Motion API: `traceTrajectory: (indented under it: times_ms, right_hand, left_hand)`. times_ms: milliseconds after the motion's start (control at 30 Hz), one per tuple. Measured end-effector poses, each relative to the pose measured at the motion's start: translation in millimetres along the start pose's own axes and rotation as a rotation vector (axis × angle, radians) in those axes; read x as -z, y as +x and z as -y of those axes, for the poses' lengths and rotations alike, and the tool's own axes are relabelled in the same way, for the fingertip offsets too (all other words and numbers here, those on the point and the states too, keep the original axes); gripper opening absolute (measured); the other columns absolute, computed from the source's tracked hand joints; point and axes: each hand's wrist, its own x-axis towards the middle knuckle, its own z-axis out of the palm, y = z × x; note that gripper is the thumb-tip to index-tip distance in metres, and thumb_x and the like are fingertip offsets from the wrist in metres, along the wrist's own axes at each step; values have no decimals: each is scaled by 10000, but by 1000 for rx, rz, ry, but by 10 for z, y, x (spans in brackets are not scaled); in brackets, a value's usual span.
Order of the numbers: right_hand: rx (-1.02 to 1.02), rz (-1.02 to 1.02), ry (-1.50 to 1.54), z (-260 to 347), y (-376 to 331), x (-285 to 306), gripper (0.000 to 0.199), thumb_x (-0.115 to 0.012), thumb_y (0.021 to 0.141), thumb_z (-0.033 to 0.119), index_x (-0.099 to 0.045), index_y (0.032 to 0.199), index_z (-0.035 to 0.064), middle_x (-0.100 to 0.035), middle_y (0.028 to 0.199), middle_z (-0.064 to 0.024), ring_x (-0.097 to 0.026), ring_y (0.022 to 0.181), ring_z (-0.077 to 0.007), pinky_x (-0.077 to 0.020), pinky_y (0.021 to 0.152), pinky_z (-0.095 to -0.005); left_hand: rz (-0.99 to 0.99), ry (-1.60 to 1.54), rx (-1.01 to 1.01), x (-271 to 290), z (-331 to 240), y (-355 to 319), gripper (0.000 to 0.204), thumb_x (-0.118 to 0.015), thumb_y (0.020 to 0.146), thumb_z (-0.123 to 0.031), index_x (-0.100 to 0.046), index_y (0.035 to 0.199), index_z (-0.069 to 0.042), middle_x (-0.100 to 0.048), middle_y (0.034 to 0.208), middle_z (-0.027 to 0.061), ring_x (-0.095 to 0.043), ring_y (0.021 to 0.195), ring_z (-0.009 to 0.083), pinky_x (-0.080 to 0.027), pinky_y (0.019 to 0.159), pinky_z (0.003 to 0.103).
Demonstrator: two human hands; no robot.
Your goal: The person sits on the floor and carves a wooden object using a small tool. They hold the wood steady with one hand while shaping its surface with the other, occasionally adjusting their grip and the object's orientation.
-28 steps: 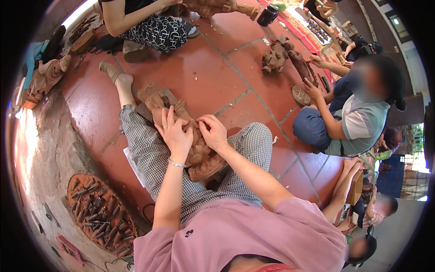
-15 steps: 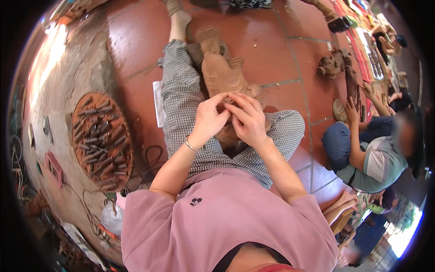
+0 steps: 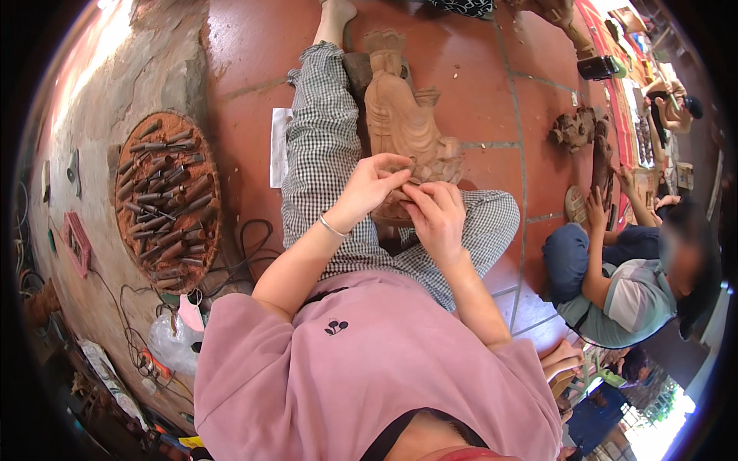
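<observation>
Red-tiled floor (image 3: 484,81); brown carved wooden figure (image 3: 398,115) lies ahead, lower end at hands. Left hand (image 3: 377,183), right hand (image 3: 440,219): fingers bent, nearly meeting; whether grip pinches anything, cannot tell. Judged step: close fingerwork; next move calls for steady fingertips.

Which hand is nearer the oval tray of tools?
Left. The left hand is to the right of the oval tray; the right hand is farther right, beyond the left one.

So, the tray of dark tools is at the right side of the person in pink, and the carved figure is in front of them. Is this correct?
Not quite: the tray of dark tools is at the person's left, as the head view shows. The carved figure is in front.
</observation>
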Motion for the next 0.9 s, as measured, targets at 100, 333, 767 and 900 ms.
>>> traceTrajectory:
  times_ms: [100, 333, 767, 900]
  right_hand:
    - [-49, 19, -10, -83, 92, -1, 309, -769, 714, 44, -735, 1020, 73, -621, 894, -62, -597, 864, -269, -511, 751, -381]
    - [-87, -109, -186, -574, 531, -31, 223, -753, 789, 84, -751, 1010, 107, -600, 880, -52, -606, 841, -255, -513, 706, -370]
    - [177, 212, -6, -998, 758, -94, 234, -771, 756, 151, -794, 989, 156, -638, 889, -8, -617, 835, -221, -536, 702, -334]
    - [201, 232, 20, -993, 840, -214, 260, -771, 726, 138, -793, 985, 152, -652, 888, -3, -618, 824, -211, -526, 698, -331]
  left_hand:
    - [-162, 123, -162, -15, 65, 104, 268, -617, 1004, -137, -616, 1208, 38, -735, 909, 73, -692, 808, 118, -547, 688, 237]
    - [-576, 687, -528, 79, 396, 306, 423, -633, 955, -251, -566, 1296, -9, -424, 1488, 252, -427, 1358, 384, -362, 1116, 456]
    - [-636, 680, -779, -66, 668, 489, 474, -591, 895, -151, -538, 1337, 12, -444, 1472, 296, -461, 1337, 454, -389, 1115, 470]
    - [-629, 723, -785, -30, 659, 484, 464, -575, 909, -151, -545, 1341, 16, -451, 1476, 284, -481, 1327, 443, -420, 1093, 457]
